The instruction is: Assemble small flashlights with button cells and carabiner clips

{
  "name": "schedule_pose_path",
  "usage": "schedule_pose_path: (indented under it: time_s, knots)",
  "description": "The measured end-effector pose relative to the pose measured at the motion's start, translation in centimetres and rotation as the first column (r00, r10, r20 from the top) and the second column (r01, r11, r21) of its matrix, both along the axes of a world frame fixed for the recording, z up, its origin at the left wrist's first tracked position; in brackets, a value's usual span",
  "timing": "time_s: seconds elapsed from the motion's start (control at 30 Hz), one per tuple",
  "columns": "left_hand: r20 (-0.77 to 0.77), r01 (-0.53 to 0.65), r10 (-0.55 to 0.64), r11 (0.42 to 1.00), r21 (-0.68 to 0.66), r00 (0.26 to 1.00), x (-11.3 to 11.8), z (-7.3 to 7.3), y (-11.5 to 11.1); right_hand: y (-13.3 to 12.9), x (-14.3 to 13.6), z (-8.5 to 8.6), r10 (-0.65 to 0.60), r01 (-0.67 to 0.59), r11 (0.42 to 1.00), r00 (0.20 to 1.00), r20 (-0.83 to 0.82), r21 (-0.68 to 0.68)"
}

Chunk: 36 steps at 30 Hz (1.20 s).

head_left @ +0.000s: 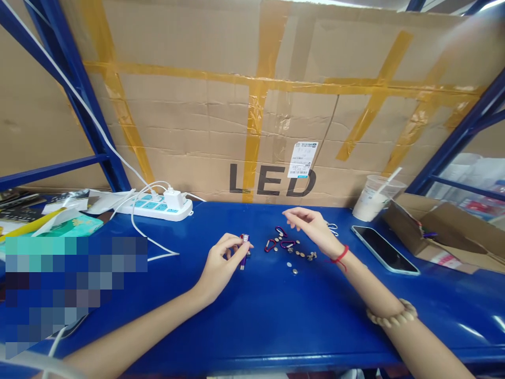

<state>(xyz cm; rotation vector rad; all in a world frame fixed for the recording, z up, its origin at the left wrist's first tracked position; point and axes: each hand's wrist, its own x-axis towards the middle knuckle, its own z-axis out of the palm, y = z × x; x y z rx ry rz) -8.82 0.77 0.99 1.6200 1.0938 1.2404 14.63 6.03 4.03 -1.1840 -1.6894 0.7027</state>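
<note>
"Behind everything, what stands?"

"Creased, taped cardboard (205,131); before it, my smooth, glossy blue table (252,321)."

"Containers?"

"An open brown box (453,223) with something small and purple (431,235) inside; beside it, a clear cup (373,199) of pale drink (366,210)."

"Your hands?"

"My right hand (310,223) arches, its grip narrow; whether it pinches anything I cannot tell. My left hand (224,263) pinches a slim purple stick (243,259), shiny-tipped, left of looped metal clips (287,245) and round discs (294,271)."
</note>
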Motion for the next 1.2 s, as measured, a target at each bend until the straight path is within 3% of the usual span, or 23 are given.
schedule_pose_path:
  time_s: [0.1, 0.17, 0.47, 0.63, 0.87, 1.1, 1.2]
  knots:
    - [-0.068, 0.005, -0.001, 0.999, 0.048, 0.998, 0.4, -0.2, -0.3, 0.5, 1.1, -0.4, 0.187, -0.153, 0.979, 0.941, 0.283, -0.136]
    - [-0.089, -0.010, 0.016, 0.998, 0.069, 0.996, 0.6, -0.3, -0.3, 0.6, 1.4, -1.0, 0.245, -0.192, 0.967, 0.885, 0.395, -0.170]
    - [-0.083, 0.002, -0.003, 1.000, -0.006, 0.997, 0.5, -0.6, -0.1, 0.3, 0.4, -1.6, 0.321, -0.321, 0.941, 0.762, 0.562, -0.102]
    - [-0.111, 0.052, -0.053, 0.999, -0.013, 0.992, 0.2, -0.4, 0.1, 0.3, -0.3, -2.4, 0.329, -0.367, 0.929, 0.740, 0.587, -0.058]
    - [-0.142, 0.093, -0.083, 0.994, 0.060, 0.986, -0.8, 0.2, 0.8, 0.3, -0.3, -2.4, 0.213, -0.280, 0.960, 0.737, 0.641, 0.002]
    - [-0.053, 0.114, -0.114, 0.993, 0.002, 0.992, -1.2, 1.3, 0.7, 0.2, 0.5, -1.9, 0.353, -0.306, 0.935, 0.795, 0.494, -0.176]
    - [-0.041, 0.118, -0.118, 0.993, -0.001, 0.992, -1.3, 1.6, 0.6, 0.3, 0.5, -2.1, 0.344, -0.285, 0.939, 0.810, 0.474, -0.193]
